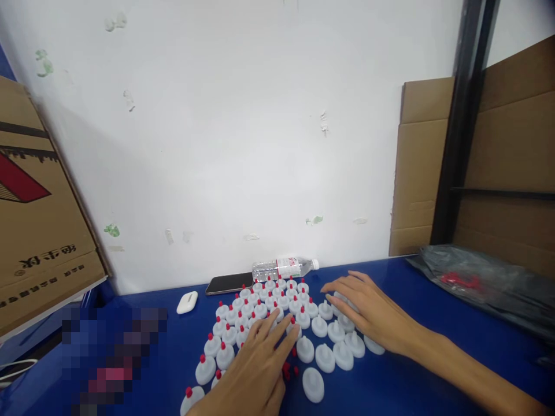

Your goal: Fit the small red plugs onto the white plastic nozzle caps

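Many white round nozzle caps stand in rows on the blue table (143,323). Those on the left and at the back, like one white cap (212,345), carry small red tips; those on the right, like another white cap (325,358), are bare. My left hand (262,358) lies over the red-tipped caps, fingers stretched and apart, its index finger beside one of them. Loose red tips (287,370) lie just right of it, partly hidden. My right hand (368,312) reaches over the bare caps with fingers extended, covering some. No held thing shows in either hand.
Along the wall lie a clear plastic bottle (269,270) on its side and a dark phone (229,283). A white earbud case (187,303) is further left. A grey plastic bag (477,289) with something red is at right. Cardboard (39,231) stands at left.
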`<state>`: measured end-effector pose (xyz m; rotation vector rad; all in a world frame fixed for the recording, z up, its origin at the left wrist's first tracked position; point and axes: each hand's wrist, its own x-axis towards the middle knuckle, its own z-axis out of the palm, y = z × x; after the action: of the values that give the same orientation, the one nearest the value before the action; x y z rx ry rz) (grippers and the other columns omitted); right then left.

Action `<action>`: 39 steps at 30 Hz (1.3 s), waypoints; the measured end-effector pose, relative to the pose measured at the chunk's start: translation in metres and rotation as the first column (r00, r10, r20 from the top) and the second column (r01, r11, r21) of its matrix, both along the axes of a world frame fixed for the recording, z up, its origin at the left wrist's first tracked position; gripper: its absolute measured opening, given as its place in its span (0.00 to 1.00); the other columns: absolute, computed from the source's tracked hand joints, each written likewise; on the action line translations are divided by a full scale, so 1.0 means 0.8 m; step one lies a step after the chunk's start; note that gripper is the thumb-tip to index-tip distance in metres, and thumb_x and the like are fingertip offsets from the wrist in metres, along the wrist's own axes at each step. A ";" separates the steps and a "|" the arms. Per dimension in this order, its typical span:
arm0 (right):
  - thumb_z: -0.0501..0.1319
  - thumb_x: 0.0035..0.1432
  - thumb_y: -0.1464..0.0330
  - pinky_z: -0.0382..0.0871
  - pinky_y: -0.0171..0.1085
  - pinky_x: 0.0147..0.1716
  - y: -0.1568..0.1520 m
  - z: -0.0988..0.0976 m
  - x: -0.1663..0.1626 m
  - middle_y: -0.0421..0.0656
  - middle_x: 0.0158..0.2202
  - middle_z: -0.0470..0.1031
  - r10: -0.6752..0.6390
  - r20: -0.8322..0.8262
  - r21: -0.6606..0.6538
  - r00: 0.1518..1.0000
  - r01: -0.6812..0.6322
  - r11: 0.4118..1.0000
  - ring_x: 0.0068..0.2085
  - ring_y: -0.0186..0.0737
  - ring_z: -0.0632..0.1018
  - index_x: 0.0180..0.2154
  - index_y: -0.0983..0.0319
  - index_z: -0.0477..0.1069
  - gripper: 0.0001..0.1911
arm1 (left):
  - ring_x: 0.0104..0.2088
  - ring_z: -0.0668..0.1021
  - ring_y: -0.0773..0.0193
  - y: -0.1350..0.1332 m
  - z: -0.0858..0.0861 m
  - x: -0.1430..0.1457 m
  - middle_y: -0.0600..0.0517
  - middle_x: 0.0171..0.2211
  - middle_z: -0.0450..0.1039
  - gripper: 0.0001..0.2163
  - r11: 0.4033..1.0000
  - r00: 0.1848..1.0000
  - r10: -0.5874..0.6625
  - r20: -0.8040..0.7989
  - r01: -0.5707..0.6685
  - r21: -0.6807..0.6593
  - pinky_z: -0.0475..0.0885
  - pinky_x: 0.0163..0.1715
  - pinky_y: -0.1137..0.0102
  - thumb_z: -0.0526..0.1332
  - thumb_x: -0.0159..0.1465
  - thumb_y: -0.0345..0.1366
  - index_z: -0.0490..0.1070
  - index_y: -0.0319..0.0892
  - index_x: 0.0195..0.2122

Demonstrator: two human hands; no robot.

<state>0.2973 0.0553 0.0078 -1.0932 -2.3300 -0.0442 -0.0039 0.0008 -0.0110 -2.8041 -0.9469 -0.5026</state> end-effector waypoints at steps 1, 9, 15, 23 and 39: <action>0.48 0.75 0.61 0.55 0.60 0.64 -0.001 0.000 -0.001 0.44 0.52 0.79 0.003 0.003 -0.002 1.000 -0.003 1.000 0.54 0.47 0.78 0.57 0.53 0.71 0.18 | 0.69 0.61 0.43 0.000 -0.001 0.000 0.45 0.71 0.57 0.41 1.000 1.000 -0.002 0.011 0.002 -0.005 0.64 0.63 0.42 0.53 0.58 0.20 0.48 0.46 0.73; 0.49 0.75 0.61 0.56 0.60 0.65 -0.004 -0.003 -0.003 0.44 0.54 0.78 0.013 0.001 0.017 1.000 -0.013 1.000 0.55 0.47 0.78 0.58 0.53 0.70 0.18 | 0.69 0.62 0.46 0.000 0.000 0.004 0.46 0.71 0.56 0.45 0.999 0.997 -0.005 0.080 0.008 -0.039 0.65 0.63 0.42 0.53 0.54 0.20 0.43 0.48 0.74; 0.56 0.71 0.59 0.55 0.60 0.65 -0.015 0.003 -0.011 0.45 0.57 0.76 0.078 0.016 0.057 0.997 -0.078 0.995 0.57 0.47 0.76 0.64 0.52 0.62 0.22 | 0.70 0.60 0.45 -0.010 0.015 0.008 0.45 0.73 0.52 0.46 0.996 0.989 0.035 0.145 -0.022 -0.088 0.67 0.62 0.44 0.54 0.54 0.19 0.43 0.48 0.74; 0.64 0.65 0.55 0.67 0.55 0.60 -0.046 -0.015 -0.048 0.46 0.52 0.80 0.170 -0.064 0.250 0.983 -0.149 0.957 0.52 0.51 0.80 0.67 0.55 0.58 0.34 | 0.67 0.66 0.45 -0.009 -0.015 0.029 0.42 0.73 0.49 0.45 0.944 0.925 -0.079 0.371 0.189 -0.272 0.74 0.57 0.54 0.60 0.57 0.25 0.42 0.52 0.73; 0.51 0.71 0.75 0.62 0.51 0.62 -0.055 -0.013 -0.056 0.44 0.46 0.81 0.336 0.101 0.267 0.936 -0.351 0.898 0.42 0.41 0.82 0.73 0.62 0.39 0.35 | 0.27 0.79 0.58 -0.005 0.016 0.034 0.50 0.30 0.77 0.05 0.899 0.989 -0.042 0.144 -0.025 0.437 0.74 0.23 0.67 0.55 0.73 0.34 0.70 0.42 0.44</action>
<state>0.2522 0.0117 -0.0023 -0.5377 -2.4378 -0.2657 0.0234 -0.0034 0.0021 -2.3886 -0.7321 -0.8241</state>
